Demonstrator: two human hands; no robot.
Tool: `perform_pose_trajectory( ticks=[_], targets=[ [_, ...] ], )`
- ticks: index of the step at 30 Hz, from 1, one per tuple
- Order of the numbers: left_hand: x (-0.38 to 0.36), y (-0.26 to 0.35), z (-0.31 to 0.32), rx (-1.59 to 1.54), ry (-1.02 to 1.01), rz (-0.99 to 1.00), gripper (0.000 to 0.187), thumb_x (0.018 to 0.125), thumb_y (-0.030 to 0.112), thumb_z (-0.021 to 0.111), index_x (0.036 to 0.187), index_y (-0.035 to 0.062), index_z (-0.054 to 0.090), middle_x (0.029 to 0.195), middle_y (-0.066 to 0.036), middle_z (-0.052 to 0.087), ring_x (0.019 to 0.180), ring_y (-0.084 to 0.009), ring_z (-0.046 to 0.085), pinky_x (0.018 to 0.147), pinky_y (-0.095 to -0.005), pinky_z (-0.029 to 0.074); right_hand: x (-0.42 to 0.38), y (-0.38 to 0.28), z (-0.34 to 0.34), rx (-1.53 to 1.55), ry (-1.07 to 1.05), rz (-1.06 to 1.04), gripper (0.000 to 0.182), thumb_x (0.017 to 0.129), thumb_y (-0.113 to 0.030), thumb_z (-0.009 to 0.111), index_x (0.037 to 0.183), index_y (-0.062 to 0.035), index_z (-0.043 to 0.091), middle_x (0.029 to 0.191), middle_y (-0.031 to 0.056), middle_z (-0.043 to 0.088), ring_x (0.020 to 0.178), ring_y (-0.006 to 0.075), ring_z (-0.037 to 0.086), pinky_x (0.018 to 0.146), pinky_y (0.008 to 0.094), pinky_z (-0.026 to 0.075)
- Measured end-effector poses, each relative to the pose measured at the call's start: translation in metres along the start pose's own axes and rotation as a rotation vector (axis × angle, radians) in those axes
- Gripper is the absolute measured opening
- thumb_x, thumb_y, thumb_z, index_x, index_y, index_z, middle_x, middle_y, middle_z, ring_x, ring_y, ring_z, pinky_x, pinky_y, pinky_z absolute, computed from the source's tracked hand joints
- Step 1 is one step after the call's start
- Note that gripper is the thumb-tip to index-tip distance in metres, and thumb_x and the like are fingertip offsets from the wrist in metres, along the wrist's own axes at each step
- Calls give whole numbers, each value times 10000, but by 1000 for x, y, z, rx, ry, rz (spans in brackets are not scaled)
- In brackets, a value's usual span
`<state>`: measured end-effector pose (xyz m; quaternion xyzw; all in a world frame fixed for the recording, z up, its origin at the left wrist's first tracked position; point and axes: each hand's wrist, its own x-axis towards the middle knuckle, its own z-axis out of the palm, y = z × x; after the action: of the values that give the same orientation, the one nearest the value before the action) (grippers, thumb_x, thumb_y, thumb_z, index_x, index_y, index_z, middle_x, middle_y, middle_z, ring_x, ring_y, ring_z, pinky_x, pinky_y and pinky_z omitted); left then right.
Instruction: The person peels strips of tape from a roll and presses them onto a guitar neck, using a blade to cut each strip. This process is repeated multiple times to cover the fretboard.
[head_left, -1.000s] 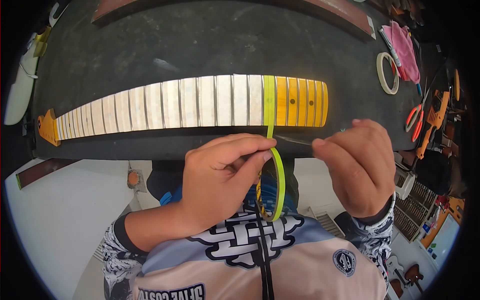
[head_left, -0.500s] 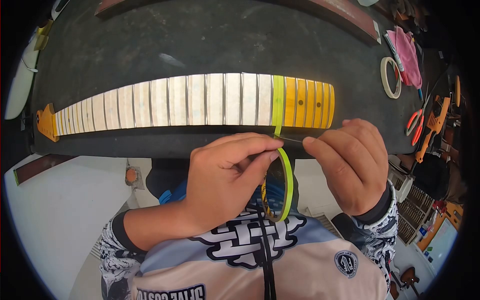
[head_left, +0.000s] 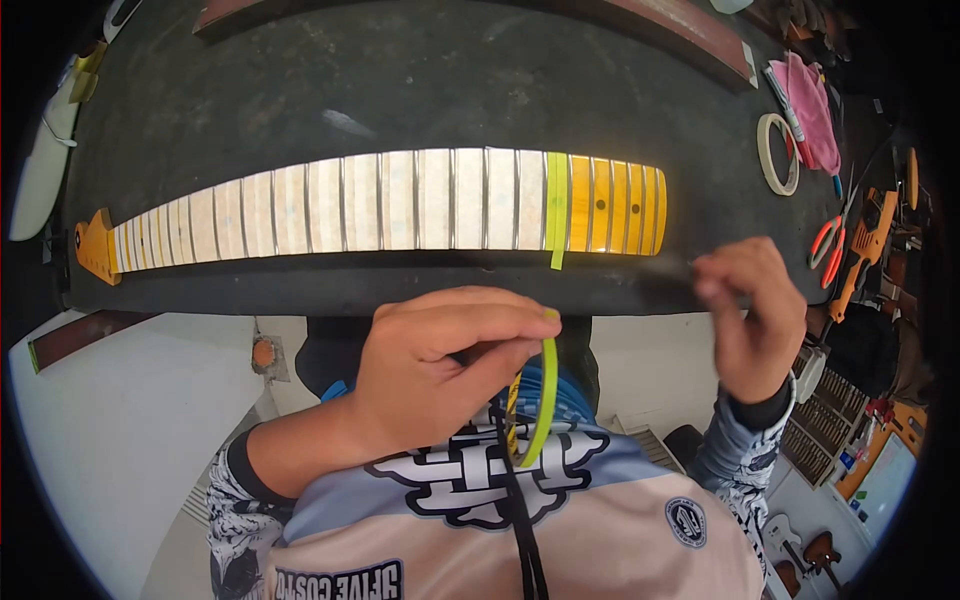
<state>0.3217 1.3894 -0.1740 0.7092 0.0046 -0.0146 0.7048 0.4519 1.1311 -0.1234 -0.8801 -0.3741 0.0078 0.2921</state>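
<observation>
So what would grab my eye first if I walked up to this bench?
Probably the guitar neck lying across the dark bench mat, most of its fretboard masked pale, with one bright green tape strip beside the bare orange end. Just below, the left hand holds a roll of green tape, and the right hand pinches something thin at the mat's edge.

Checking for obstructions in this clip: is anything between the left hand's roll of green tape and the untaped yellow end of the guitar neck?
Nothing visible. The left hand holds the green tape roll just below the bench edge; the bare mat between it and the guitar neck is open. The right hand is off to the side.
</observation>
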Motion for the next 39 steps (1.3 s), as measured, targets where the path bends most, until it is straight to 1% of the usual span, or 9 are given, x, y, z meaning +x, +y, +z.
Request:
perform_pose_trajectory(
  ticks=[1, 5, 12, 16, 25, 28, 30, 34, 39],
  targets=[
    [1, -1, -4, 23, -24, 42, 208, 852, -109, 713, 1041, -37, 759, 1050, -179, 767, 905, -204, 762, 765, -276, 619, -10, 14, -5, 22, 11, 188, 134, 855, 3, 742, 989, -3, 735, 1024, 117, 720, 891, 277, 659, 814, 375, 513],
    [-5, -1, -15, 22, -53, 88, 193, 809, -105, 732, 981, -24, 770, 1015, -177, 778, 924, -241, 769, 819, -310, 609, -12, 30, 11, -309, 175, 131, 263, 841, -102, 802, 1097, -55, 763, 1241, 126, 672, 1134, 287, 603, 969, 382, 478],
    [-15, 7, -21, 37, -40, 126, 189, 821, -111, 732, 982, -17, 765, 1015, -177, 777, 916, -235, 766, 807, -309, 614, 47, -29, 51, -46, 15, -239, 490, 785, -191, 842, 1234, -58, 701, 1296, 173, 665, 1204, 384, 608, 1047, 462, 460],
    [-23, 5, -28, 65, -50, 154, 193, 833, -113, 731, 1000, -20, 760, 1028, -185, 771, 919, -229, 761, 809, -308, 617, 48, -21, 64, -12, 34, -247, 567, 725, -221, 885, 1237, -76, 690, 1307, 137, 673, 1169, 357, 641, 1021, 479, 487],
    [-31, 15, -31, 34, -2, 162, 266, 823, -147, 736, 1057, -23, 745, 1080, -188, 752, 971, -225, 739, 827, -315, 608, 43, -19, 72, -326, 146, -376, 612, 761, -333, 855, 1297, -123, 645, 1318, 75, 665, 1169, 295, 643, 1034, 491, 492],
    [-23, 15, -29, 63, 5, 240, 312, 816, -156, 742, 1097, -18, 732, 1082, -184, 750, 1015, -218, 720, 862, -317, 588, 23, -36, 63, -156, 320, -281, 656, 750, -335, 875, 1316, -109, 631, 1333, 116, 638, 1168, 337, 628, 1025, 476, 490],
    [-17, 15, -26, 74, 2, 309, 360, 817, -159, 743, 1146, -13, 715, 1077, -181, 750, 1054, -213, 702, 879, -317, 574, -7, -54, 70, 155, 371, -128, 594, 803, -181, 867, 1313, -18, 611, 1264, 188, 608, 1120, 355, 619, 1003, 427, 482],
    [-14, 17, -6, -66, 47, 210, 531, 854, -112, 743, 1351, -13, 584, 1106, -177, 745, 1121, -206, 667, 981, -338, 519, -36, -95, 101, 1131, 261, 244, 661, 890, 1, 771, 1449, 2, 418, 1215, 138, 652, 1120, 192, 650, 997, 336, 515],
    [-9, 17, -7, -77, -79, 204, 719, 899, -62, 700, 1534, -33, 363, 1200, -179, 716, 1222, -218, 620, 1085, -369, 443, -39, -97, 89, 1213, 234, 438, 540, 921, 78, 702, 1387, 3, 440, 1057, 120, 718, 958, 152, 712, 869, 273, 564]
  ],
)
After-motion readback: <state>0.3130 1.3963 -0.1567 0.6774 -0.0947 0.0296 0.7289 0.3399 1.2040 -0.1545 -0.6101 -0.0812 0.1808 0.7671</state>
